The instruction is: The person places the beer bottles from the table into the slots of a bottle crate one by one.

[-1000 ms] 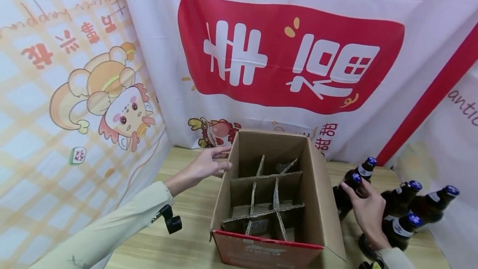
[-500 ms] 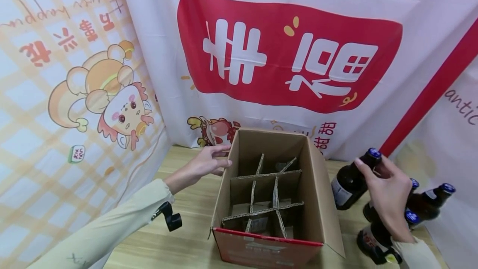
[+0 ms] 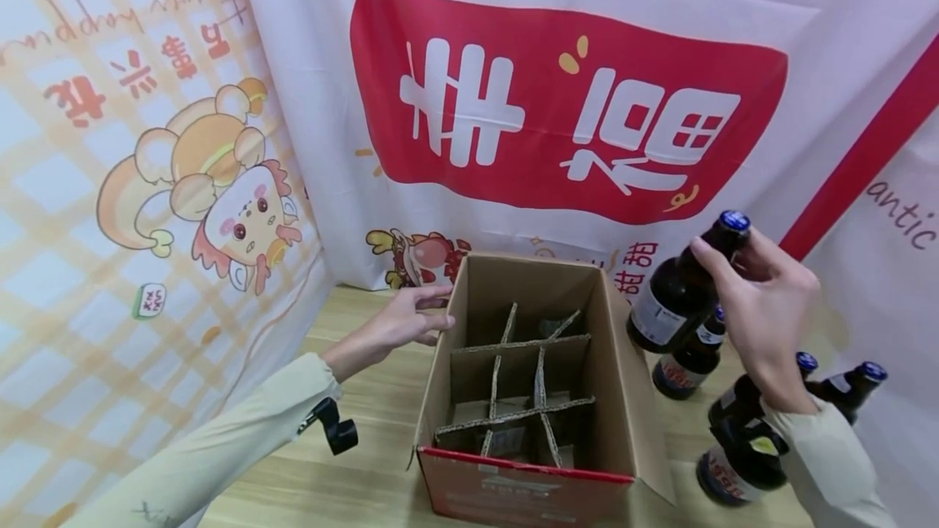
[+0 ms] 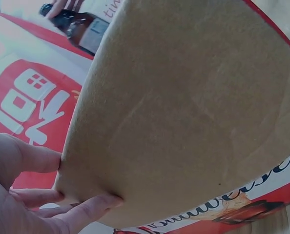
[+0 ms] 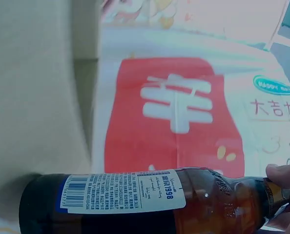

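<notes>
My right hand (image 3: 770, 308) grips a brown beer bottle (image 3: 678, 288) by its neck, under the blue cap. The bottle hangs tilted off the table, beside the right flap of an open cardboard box (image 3: 528, 487). In the right wrist view the bottle (image 5: 223, 204) lies across the picture, its white back label facing the camera. My left hand (image 3: 396, 323) holds the box's left side near the far corner. The left wrist view shows the fingers of that hand (image 4: 28, 190) pinching the edge of the brown flap (image 4: 184, 107).
Crossed cardboard dividers (image 3: 513, 420) split the box into several cells. More beer bottles stand on the wooden table (image 3: 345, 463) to the right: one labelled bottle (image 3: 685, 369) below the held one, others partly behind the right forearm. Printed cloth (image 3: 557, 104) hangs behind.
The right hand has taken a bottle by the neck, lifted it from the table and raised it beside the box, tilting it. The left hand and box have stayed put.
</notes>
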`<act>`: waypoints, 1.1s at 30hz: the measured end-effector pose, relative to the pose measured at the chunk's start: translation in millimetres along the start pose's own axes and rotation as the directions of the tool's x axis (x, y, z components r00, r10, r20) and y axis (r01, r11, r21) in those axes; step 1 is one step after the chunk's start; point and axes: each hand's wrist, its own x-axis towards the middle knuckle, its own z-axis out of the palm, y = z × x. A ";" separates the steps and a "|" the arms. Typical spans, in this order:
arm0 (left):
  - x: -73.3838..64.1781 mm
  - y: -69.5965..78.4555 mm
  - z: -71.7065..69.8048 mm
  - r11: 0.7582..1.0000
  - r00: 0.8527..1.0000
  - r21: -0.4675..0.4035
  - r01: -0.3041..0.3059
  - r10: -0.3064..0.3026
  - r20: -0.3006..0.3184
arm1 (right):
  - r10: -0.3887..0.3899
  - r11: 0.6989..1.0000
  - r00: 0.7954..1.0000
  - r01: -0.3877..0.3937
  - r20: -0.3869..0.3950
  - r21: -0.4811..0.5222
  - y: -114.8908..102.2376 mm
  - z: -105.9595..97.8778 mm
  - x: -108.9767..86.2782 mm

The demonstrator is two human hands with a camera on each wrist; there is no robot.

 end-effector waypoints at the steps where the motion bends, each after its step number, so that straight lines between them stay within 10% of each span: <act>1: 0.1 0.4 0.6 1.000 1.000 -0.001 -0.001 0.001 -0.001 | 0.014 1.000 1.000 -0.014 0.016 0.013 -4.6 1.4 3.4; 14: 0.6 1.5 8.4 1.000 0.999 -0.022 -0.006 0.005 -0.042 | -0.045 0.987 0.989 0.022 0.141 0.160 -57.1 34.1 22.4; 25: 1.2 4.0 11.1 0.999 0.996 -0.009 -0.037 0.036 -0.087 | 0.034 0.960 0.893 -0.155 0.449 0.235 -53.5 109.2 29.0; 33: -3.5 2.7 16.1 0.998 0.991 0.030 -0.048 0.052 -0.120 | -0.036 0.967 0.856 -0.100 0.515 0.233 -43.1 153.3 7.3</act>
